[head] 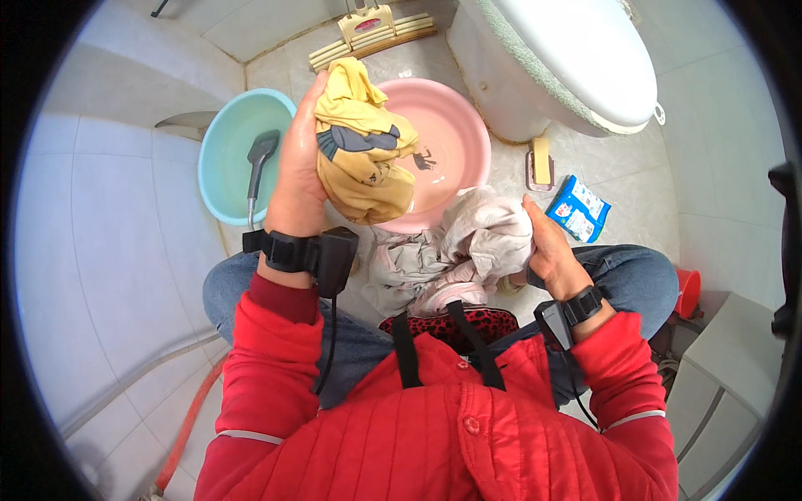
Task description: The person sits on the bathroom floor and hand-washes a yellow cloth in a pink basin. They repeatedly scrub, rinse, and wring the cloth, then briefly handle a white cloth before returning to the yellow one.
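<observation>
My left hand (307,134) grips a bunched yellow garment (369,181) with a dark grey printed figure on it. The bundle hangs over the left side of a pink basin (463,125), which holds shallow water and has a dark animal print on its bottom. In my right hand (551,247) is a crumpled whitish cloth (489,232), held low by the basin's near rim. More pale, pinkish fabric (407,269) lies heaped between my knees, running up to that cloth; where one piece ends I cannot tell.
A turquoise basin (216,169) with a grey shower head (263,147) in it stands left. Behind is a sponge mop (369,31). Right are a toilet (583,56), a yellow soap bar (541,160) on a dish and a blue packet (578,210). A red hose (188,432) runs lower left.
</observation>
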A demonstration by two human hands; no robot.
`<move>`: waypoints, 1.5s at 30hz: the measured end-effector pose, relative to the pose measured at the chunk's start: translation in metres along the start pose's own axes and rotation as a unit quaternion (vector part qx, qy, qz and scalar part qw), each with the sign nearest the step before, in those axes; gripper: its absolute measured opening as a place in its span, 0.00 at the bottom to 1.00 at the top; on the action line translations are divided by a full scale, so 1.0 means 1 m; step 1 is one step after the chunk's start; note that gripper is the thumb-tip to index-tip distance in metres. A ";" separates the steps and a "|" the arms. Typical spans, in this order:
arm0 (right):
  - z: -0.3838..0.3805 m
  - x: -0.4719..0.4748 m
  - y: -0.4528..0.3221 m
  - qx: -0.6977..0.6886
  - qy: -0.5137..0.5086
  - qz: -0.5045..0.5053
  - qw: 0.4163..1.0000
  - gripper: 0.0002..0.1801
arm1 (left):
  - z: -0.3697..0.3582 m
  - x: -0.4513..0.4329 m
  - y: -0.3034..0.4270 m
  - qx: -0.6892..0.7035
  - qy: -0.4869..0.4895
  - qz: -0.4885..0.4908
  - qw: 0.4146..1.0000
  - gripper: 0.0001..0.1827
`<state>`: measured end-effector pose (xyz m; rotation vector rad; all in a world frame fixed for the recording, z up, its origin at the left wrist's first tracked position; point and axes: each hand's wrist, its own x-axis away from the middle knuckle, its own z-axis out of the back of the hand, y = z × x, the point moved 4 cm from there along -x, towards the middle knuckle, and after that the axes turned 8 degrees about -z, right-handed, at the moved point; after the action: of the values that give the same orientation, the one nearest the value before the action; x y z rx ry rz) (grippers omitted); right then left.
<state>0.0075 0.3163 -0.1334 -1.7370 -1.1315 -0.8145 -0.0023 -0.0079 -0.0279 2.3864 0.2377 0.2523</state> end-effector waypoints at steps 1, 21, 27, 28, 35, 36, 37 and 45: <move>0.005 -0.003 0.000 -0.020 0.013 -0.001 1.000 0.25 | -0.004 0.000 0.000 0.002 0.009 0.026 1.000 0.22; -0.148 0.061 -0.060 0.504 -0.170 0.354 0.769 0.46 | -0.078 0.005 -0.036 -0.323 -0.145 0.022 0.935 0.19; -0.165 0.051 -0.069 0.418 -0.199 0.383 0.800 0.42 | -0.085 -0.010 -0.030 -0.279 -0.049 -0.138 0.949 0.25; -0.168 0.054 -0.069 0.392 -0.208 0.342 0.828 0.42 | -0.083 -0.010 -0.026 -0.267 -0.046 -0.115 0.956 0.27; -0.164 0.052 -0.080 0.205 -0.196 0.231 0.931 0.19 | -0.083 0.014 0.040 -0.373 -0.044 -0.340 0.862 0.20; -0.159 0.049 -0.086 0.184 -0.183 0.237 0.936 0.18 | -0.082 0.026 0.051 -0.422 -0.026 -0.320 0.848 0.17; -0.157 0.046 -0.092 0.166 -0.172 0.241 0.941 0.17 | -0.078 0.044 0.061 -0.469 -0.005 -0.301 0.830 0.16; -0.156 0.071 -0.222 -0.021 -0.345 0.247 0.905 0.22 | -0.022 0.091 -0.093 -0.535 -0.314 0.142 0.772 0.20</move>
<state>-0.1810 0.2410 0.0597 -2.2966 -1.0192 0.1153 0.0711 0.0958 -0.0644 1.2218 -0.4838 -0.2471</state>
